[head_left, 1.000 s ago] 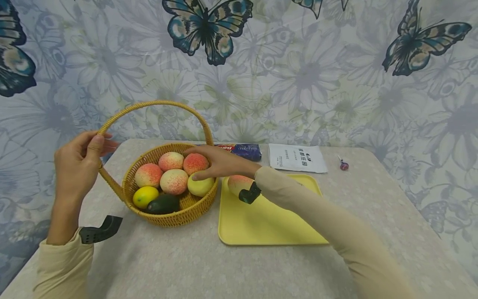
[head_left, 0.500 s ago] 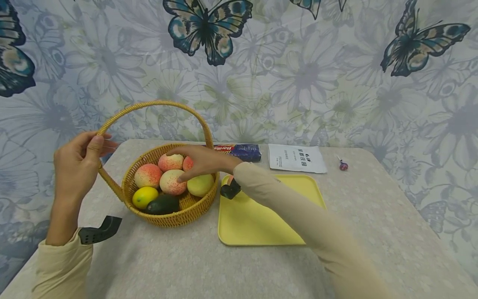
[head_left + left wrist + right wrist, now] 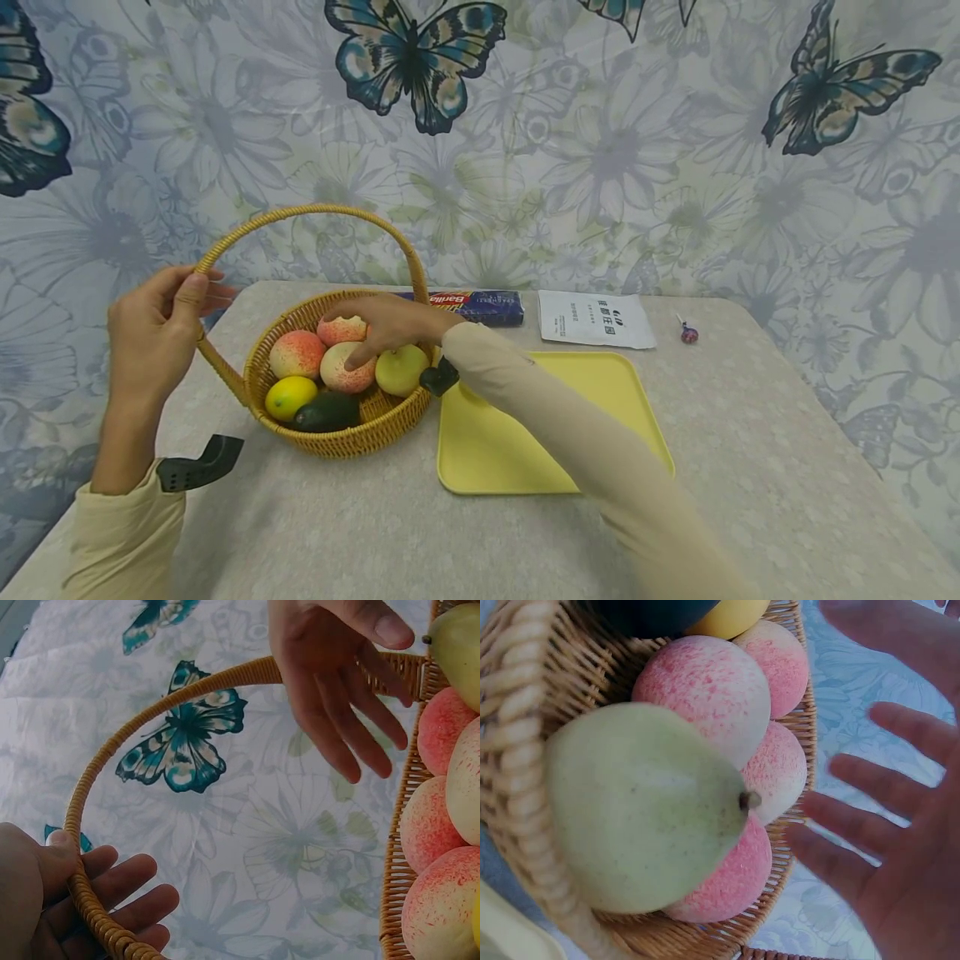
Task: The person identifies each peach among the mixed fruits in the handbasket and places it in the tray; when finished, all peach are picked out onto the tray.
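Two hands at a wicker basket (image 3: pixel 390 421) on the table's left half: left hand (image 3: pixel 153 333) curls fingers and thumb round the arched handle (image 3: pixel 300 212) on its left side, right hand (image 3: pixel 382 323) hovers spread and relaxed over the fruit, gripping nothing. Peaches (image 3: pixel 297 352) sit in the basket's far part, a pale pear (image 3: pixel 401 371) at right, lemon (image 3: pixel 290 397) and avocado (image 3: pixel 327 411) near. Right of the basket lies a yellow tray (image 3: pixel 487 442), just beside it.
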